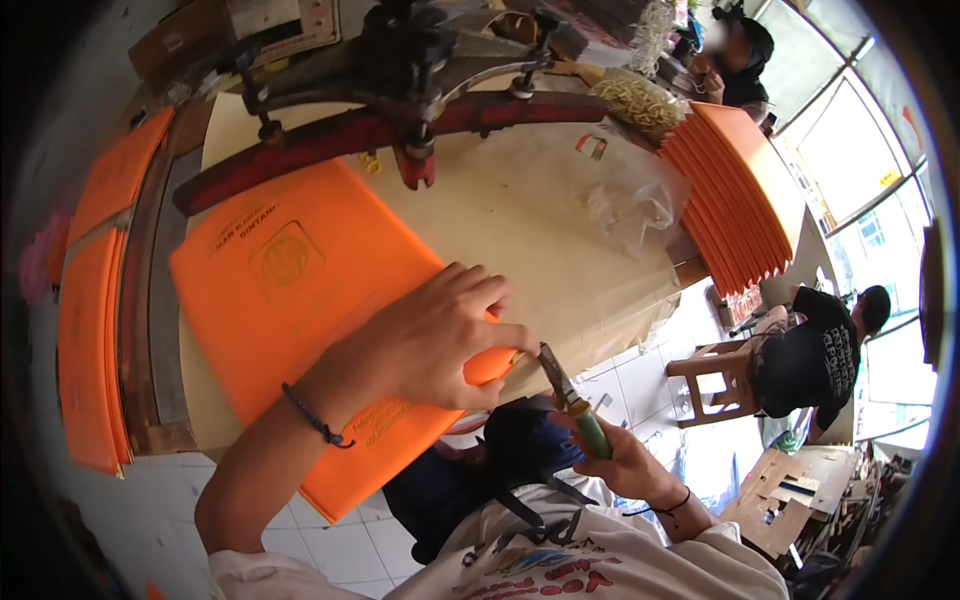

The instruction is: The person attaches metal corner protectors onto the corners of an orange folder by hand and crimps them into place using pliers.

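My left hand point(445, 325) is closed on the edge of an orange folder point(350, 250). The folder lies on the table with gold print and an emblem on its cover, and its near part reaches past the table edge. Beside my left fingers, a corner of the folder with a small gold-coloured bit points toward the right. My right hand point(625, 462) grips a green-handled knife point(592, 432). The knife's worn metal blade points up toward that corner, with its tip close to my left fingertips; I cannot tell whether they touch.
A heavy black and red metal press point(390, 125) spans the back of the table point(500, 210). Stacks of orange folders point(730, 200) stand at the right and more orange folders point(92, 350) at the left. Clear plastic point(630, 205) lies behind. Two people sit at the right, one near a stool point(715, 380).
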Demonstrator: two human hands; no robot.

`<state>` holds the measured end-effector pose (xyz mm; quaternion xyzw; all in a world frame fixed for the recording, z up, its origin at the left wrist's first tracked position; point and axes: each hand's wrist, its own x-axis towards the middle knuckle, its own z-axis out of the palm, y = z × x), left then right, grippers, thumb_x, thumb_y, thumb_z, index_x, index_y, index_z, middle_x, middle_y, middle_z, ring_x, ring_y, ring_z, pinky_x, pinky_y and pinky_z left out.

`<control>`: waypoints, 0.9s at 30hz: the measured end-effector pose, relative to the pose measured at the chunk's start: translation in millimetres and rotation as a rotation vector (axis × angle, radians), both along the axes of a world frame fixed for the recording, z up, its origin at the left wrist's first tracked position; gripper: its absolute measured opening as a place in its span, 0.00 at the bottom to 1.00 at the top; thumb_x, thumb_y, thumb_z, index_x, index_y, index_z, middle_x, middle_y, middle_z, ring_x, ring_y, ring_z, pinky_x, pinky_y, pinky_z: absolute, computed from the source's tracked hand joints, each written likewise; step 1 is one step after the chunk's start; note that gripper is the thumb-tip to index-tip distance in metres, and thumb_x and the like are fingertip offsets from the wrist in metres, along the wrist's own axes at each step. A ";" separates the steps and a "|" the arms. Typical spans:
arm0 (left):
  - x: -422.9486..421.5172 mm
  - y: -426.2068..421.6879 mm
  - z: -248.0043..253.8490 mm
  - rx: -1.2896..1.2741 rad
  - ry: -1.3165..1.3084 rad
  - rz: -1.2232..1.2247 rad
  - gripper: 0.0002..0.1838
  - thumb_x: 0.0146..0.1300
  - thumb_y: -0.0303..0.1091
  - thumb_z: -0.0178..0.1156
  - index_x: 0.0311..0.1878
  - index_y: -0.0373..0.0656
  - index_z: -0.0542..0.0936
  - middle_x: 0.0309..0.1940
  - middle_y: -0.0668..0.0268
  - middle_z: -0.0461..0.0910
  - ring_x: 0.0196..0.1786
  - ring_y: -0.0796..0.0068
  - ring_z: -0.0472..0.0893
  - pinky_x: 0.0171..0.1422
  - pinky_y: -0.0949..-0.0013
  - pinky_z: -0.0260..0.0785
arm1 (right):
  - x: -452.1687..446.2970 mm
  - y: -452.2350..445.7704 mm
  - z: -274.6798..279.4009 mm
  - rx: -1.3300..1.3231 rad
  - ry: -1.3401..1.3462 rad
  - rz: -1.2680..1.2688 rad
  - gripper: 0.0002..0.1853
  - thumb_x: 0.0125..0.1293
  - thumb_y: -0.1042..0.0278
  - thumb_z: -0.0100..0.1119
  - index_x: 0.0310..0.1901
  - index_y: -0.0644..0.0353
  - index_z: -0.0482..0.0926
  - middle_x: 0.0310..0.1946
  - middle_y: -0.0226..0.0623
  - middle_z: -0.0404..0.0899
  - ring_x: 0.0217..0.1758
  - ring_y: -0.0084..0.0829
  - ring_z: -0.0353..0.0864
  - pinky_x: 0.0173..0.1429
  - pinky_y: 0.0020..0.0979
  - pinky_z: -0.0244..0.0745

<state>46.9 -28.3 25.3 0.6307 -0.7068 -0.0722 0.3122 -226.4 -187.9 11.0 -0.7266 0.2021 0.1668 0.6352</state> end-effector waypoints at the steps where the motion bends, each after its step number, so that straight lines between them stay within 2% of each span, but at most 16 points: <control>1: 0.0 0.7 -0.6 0.007 0.006 0.001 0.19 0.47 0.38 0.69 0.47 0.55 0.86 0.40 0.63 0.70 0.48 0.62 0.73 0.58 0.61 0.68 | 0.1 1.4 1.1 -0.004 -0.012 -0.005 0.39 0.59 0.89 0.54 0.74 0.57 0.66 0.79 0.42 0.56 0.83 0.36 0.52 0.81 0.37 0.49; 4: 0.7 1.0 0.9 -0.005 0.008 0.003 0.16 0.50 0.41 0.68 0.45 0.52 0.86 0.38 0.59 0.72 0.47 0.60 0.74 0.58 0.61 0.69 | -1.7 -2.4 -2.2 0.031 -0.029 0.001 0.39 0.59 0.89 0.53 0.75 0.56 0.66 0.80 0.42 0.53 0.84 0.37 0.49 0.82 0.38 0.47; 9: -0.4 0.8 0.5 -0.006 0.015 0.012 0.17 0.51 0.41 0.68 0.46 0.50 0.87 0.38 0.60 0.72 0.48 0.60 0.74 0.59 0.61 0.68 | 0.0 0.8 0.5 0.021 -0.002 0.012 0.39 0.60 0.90 0.51 0.75 0.54 0.66 0.80 0.40 0.53 0.80 0.33 0.57 0.79 0.36 0.55; 13: -2.0 -0.5 -4.1 -0.041 0.019 0.024 0.18 0.49 0.39 0.71 0.46 0.52 0.87 0.39 0.64 0.70 0.47 0.63 0.72 0.58 0.60 0.68 | 1.3 2.8 -1.7 0.010 -0.043 0.010 0.38 0.60 0.91 0.49 0.74 0.53 0.67 0.80 0.38 0.55 0.75 0.30 0.65 0.74 0.34 0.64; 16: -1.2 -2.2 -1.0 -0.060 -0.016 0.024 0.18 0.48 0.39 0.72 0.45 0.52 0.87 0.39 0.64 0.70 0.47 0.63 0.72 0.57 0.61 0.68 | 0.4 1.1 -5.7 -0.004 -0.046 0.026 0.39 0.61 0.91 0.48 0.75 0.54 0.64 0.78 0.37 0.59 0.75 0.30 0.66 0.74 0.34 0.66; 22: 5.4 -4.5 -0.1 -0.037 -0.041 0.062 0.19 0.46 0.38 0.72 0.45 0.52 0.87 0.38 0.64 0.71 0.47 0.63 0.73 0.57 0.62 0.67 | -1.4 -1.8 -12.0 0.008 -0.090 0.032 0.39 0.62 0.90 0.48 0.77 0.56 0.59 0.74 0.38 0.66 0.76 0.30 0.65 0.76 0.37 0.65; 27: 6.7 -4.1 -1.5 -0.013 -0.012 0.063 0.20 0.44 0.37 0.73 0.45 0.51 0.87 0.38 0.64 0.71 0.48 0.64 0.73 0.58 0.62 0.67 | 1.2 -4.2 -4.0 -0.005 -0.024 0.057 0.38 0.63 0.88 0.51 0.76 0.57 0.59 0.75 0.37 0.65 0.75 0.31 0.66 0.77 0.37 0.63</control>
